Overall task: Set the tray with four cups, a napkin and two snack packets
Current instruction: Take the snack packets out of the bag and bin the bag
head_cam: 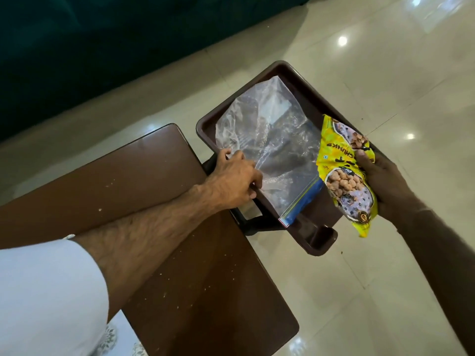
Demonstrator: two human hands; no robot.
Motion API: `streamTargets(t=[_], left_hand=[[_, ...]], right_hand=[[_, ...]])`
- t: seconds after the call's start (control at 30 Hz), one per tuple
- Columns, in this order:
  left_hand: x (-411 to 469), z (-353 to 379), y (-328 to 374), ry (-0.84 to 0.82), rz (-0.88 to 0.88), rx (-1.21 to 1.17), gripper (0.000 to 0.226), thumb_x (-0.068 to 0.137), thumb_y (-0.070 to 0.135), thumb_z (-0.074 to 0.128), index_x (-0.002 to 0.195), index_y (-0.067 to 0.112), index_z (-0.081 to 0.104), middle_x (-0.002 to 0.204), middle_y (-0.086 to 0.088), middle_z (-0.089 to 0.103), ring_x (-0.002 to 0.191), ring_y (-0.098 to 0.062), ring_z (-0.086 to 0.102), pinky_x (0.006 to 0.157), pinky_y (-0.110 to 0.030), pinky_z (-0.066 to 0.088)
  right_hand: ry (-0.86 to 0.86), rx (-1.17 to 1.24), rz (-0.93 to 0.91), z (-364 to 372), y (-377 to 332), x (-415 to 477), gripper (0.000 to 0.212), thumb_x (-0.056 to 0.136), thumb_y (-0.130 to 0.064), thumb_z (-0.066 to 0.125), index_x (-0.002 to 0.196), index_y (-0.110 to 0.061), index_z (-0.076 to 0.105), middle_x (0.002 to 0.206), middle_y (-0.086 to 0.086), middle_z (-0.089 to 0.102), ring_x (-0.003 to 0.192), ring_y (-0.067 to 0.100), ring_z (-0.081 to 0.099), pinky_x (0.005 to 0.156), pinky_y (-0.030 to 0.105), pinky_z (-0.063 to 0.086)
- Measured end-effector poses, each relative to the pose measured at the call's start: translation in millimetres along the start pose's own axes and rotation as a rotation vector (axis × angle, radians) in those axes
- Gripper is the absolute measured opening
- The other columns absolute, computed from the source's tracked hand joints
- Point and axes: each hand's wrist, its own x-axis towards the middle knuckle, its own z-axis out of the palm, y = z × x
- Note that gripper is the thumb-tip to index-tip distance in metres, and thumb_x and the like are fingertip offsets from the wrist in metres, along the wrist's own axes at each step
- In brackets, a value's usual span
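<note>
A dark brown tray sticks out past the right edge of a brown table, over the floor. A clear zip bag with a blue seal strip lies flat inside the tray. My left hand grips the tray's near-left rim, fingers touching the edge of the bag. My right hand holds a yellow snack packet printed with brown chunks, just above the tray's right side. No cups or napkin are in view.
The brown table has pale specks on its top and a dark bracket under the tray. Glossy cream floor tiles spread to the right. A dark teal sofa or curtain fills the upper left.
</note>
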Motion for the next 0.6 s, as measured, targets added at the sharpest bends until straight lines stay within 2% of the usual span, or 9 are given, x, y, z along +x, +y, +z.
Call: streamTargets(t=[0.07,0.13,0.2,0.33,0.4,0.47,0.53,0.57,0.6], left_hand=[[3,-4,-2,0.040,-0.026,-0.123,0.015,0.078,0.032,0.079,0.093,0.033,0.074,0.097,0.012,0.058,0.108,-0.015,0.045,0.103,-0.044,0.022],[4,-12,0,0.132,-0.049,-0.260,0.010,0.078,0.022,0.079,0.085,0.027,0.074,0.088,0.018,0.054,0.105,-0.015,0.047,0.096,-0.038,0.023],[-1,-24,1,0.311,-0.068,-0.335,0.010,0.078,0.014,0.078,0.083,0.021,0.074,0.090,0.017,0.056,0.104,-0.018,0.050,0.095,-0.037,0.029],[-33,-52,-17,0.706,-0.100,-0.345,0.020,0.075,-0.001,0.070,0.083,0.019,0.071,0.115,0.006,0.065,0.105,-0.016,0.052,0.092,-0.029,0.041],[-55,-58,-29,0.738,-0.162,-0.519,0.032,0.077,-0.012,0.064,0.081,0.020,0.067,0.129,0.000,0.060,0.109,-0.012,0.059,0.090,-0.032,0.051],[-73,-57,-37,0.713,-0.294,-0.712,0.040,0.078,-0.024,0.057,0.081,0.015,0.066,0.142,-0.006,0.052,0.117,-0.001,0.061,0.088,-0.020,0.054],[-83,-52,-44,0.728,-0.470,-0.893,0.038,0.081,-0.025,0.057,0.079,0.013,0.065,0.130,-0.005,0.063,0.126,0.001,0.056,0.091,-0.015,0.050],[-88,-49,-49,0.743,-0.537,-1.018,0.038,0.082,-0.023,0.058,0.078,0.014,0.064,0.110,0.000,0.073,0.117,-0.002,0.063,0.089,-0.016,0.051],[-92,-46,-55,0.748,-0.574,-1.152,0.036,0.084,-0.022,0.057,0.079,0.014,0.064,0.089,0.007,0.076,0.097,-0.002,0.070,0.082,-0.016,0.053]], right_hand=[[0.002,0.012,-0.006,-2,-1,3,0.022,0.101,-0.037,0.053,0.106,-0.029,0.073,0.102,0.002,0.079,0.084,0.021,0.078,0.070,0.036,0.064],[0.002,0.019,-0.036,-6,1,7,0.025,0.101,-0.036,0.053,0.117,-0.026,0.070,0.107,0.003,0.078,0.086,0.022,0.077,0.073,0.037,0.063],[-0.006,0.010,-0.077,-10,5,12,0.033,0.102,-0.035,0.052,0.129,-0.021,0.063,0.116,0.007,0.075,0.095,0.025,0.076,0.081,0.041,0.061],[0.012,0.010,-0.068,-5,18,23,0.037,0.103,-0.034,0.050,0.133,-0.013,0.059,0.127,0.015,0.068,0.112,0.036,0.068,0.097,0.051,0.053],[0.072,-0.065,-0.071,11,25,25,0.038,0.103,-0.036,0.050,0.129,-0.010,0.058,0.126,0.013,0.068,0.116,0.036,0.065,0.100,0.051,0.051],[0.166,-0.317,-0.097,29,30,27,0.039,0.102,-0.043,0.049,0.124,-0.011,0.056,0.123,0.014,0.067,0.117,0.038,0.062,0.101,0.049,0.049],[0.263,-0.575,-0.122,43,32,28,0.043,0.101,-0.044,0.049,0.123,-0.007,0.050,0.124,0.025,0.063,0.116,0.046,0.057,0.098,0.048,0.046],[0.330,-0.675,-0.148,50,30,27,0.046,0.099,-0.041,0.052,0.126,-0.004,0.047,0.126,0.029,0.058,0.117,0.049,0.054,0.098,0.051,0.044],[0.426,-0.771,-0.198,57,26,27,0.051,0.096,-0.038,0.056,0.129,-0.001,0.044,0.130,0.030,0.053,0.120,0.049,0.050,0.098,0.054,0.042]])
